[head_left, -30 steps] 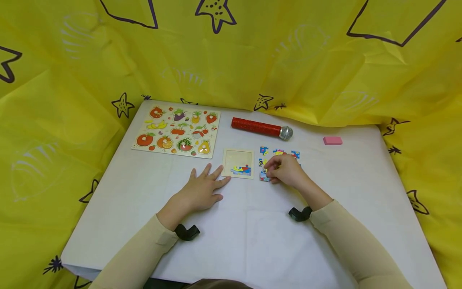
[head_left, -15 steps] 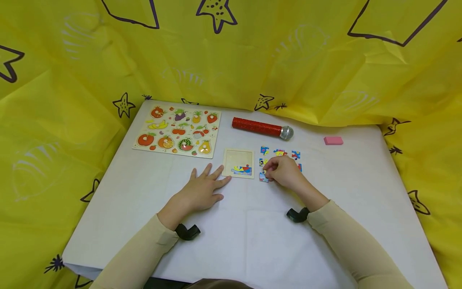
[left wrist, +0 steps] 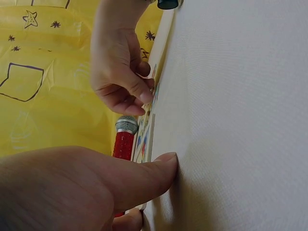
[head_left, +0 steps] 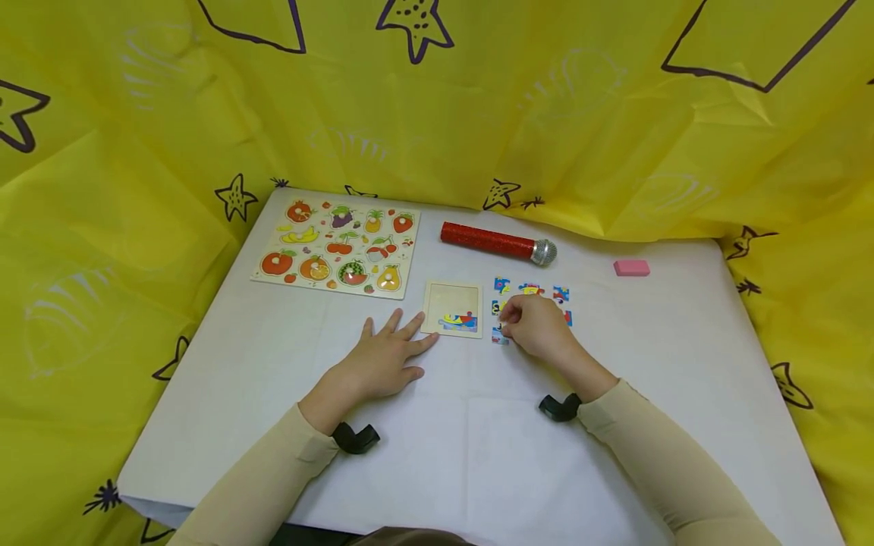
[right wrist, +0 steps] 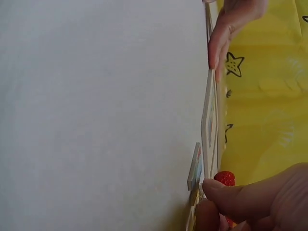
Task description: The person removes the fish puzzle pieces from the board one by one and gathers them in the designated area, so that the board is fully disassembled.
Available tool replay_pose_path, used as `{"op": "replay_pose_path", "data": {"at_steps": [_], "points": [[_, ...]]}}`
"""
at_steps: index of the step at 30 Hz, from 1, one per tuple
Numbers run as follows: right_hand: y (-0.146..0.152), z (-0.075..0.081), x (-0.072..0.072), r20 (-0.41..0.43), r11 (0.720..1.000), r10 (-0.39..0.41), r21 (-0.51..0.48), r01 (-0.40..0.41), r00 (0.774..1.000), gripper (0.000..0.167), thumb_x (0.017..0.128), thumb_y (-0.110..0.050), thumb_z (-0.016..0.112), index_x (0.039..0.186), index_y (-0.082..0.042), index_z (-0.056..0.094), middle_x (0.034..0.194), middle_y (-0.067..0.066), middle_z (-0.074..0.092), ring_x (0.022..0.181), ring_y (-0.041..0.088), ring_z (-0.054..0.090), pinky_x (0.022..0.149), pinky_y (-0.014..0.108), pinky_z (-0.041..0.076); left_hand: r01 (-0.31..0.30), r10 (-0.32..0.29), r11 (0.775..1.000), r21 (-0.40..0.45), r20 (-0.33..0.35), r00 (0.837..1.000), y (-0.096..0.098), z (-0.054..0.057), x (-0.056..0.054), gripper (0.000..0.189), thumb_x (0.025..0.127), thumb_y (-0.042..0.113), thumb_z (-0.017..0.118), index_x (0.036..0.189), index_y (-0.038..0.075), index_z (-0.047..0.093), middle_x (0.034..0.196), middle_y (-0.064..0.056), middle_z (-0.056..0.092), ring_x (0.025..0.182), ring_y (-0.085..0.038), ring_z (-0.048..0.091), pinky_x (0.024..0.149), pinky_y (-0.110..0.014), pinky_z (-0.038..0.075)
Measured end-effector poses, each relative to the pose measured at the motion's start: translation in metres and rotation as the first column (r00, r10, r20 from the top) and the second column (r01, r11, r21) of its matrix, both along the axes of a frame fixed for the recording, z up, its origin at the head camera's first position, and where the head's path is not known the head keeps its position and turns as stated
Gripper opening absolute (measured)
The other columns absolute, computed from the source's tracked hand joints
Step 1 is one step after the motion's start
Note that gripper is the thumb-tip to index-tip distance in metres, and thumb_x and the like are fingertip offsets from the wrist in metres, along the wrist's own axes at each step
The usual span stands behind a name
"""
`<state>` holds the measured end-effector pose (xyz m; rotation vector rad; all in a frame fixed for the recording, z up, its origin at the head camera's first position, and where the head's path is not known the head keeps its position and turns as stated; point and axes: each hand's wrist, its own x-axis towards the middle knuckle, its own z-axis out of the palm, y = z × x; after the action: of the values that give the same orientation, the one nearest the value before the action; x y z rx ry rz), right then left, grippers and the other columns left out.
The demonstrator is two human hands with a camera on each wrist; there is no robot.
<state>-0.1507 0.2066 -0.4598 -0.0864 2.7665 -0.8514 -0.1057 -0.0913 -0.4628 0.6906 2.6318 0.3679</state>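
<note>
My left hand [head_left: 381, 358] lies with fingers spread on the table, its fingertips at the left and lower edge of a small square wooden puzzle tray [head_left: 426, 303]. Joined puzzle pieces [head_left: 459, 322] with yellow, red and blue print sit along the bottom of that tray. To the tray's right, my right hand [head_left: 539, 326] pinches a small puzzle piece between thumb and fingers, mostly hidden by them. Below its fingertips lies a blue puzzle piece [head_left: 500, 336]; in the right wrist view a loose puzzle piece [right wrist: 194, 168] shows edge-on beside the thumb. Several other pieces are partly covered by this hand.
A wooden fruit puzzle board [head_left: 410, 265] lies at the back left. Behind the tray is a red glittery microphone [head_left: 488, 240], and a pink block [head_left: 631, 268] sits at the back right. A yellow patterned cloth [head_left: 437, 121] hangs behind the white table [head_left: 464, 455].
My right hand has shifted slightly left and its fingers have drawn closer together over the pieces. The left hand stays at the tray.
</note>
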Motion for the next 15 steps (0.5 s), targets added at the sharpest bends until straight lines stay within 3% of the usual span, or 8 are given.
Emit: {"op": "replay_pose_path", "data": {"at_steps": [6,15], "points": [[-0.016,0.004,-0.006,-0.048,0.996,0.055,-0.071,-0.058,0.997,0.014,0.094,-0.010,0.081,0.108,-0.011,0.079,0.096,0.007,0.068,0.091,0.025,0.060,0.078,0.034,0.049,0.004,-0.004,1.000,-0.010,-0.006,1.000,0.000,0.001,-0.001,0.066,0.105,0.044,0.067,0.165,0.037,0.042,0.181,-0.001,0.021,0.169,-0.044,0.012,0.126,-0.082,0.012],[-0.049,0.001,-0.022,-0.089,0.963,0.201,-0.163,-0.213,0.976,0.025,0.095,-0.005,0.078,0.120,-0.010,0.079,0.110,0.009,0.071,0.095,0.023,0.064,0.086,0.035,0.053,0.008,-0.008,1.000,-0.006,-0.002,1.000,0.000,0.001,-0.001,0.065,0.105,0.045,0.067,0.165,0.038,0.043,0.181,-0.001,0.021,0.169,-0.044,0.012,0.125,-0.082,0.013]]}}
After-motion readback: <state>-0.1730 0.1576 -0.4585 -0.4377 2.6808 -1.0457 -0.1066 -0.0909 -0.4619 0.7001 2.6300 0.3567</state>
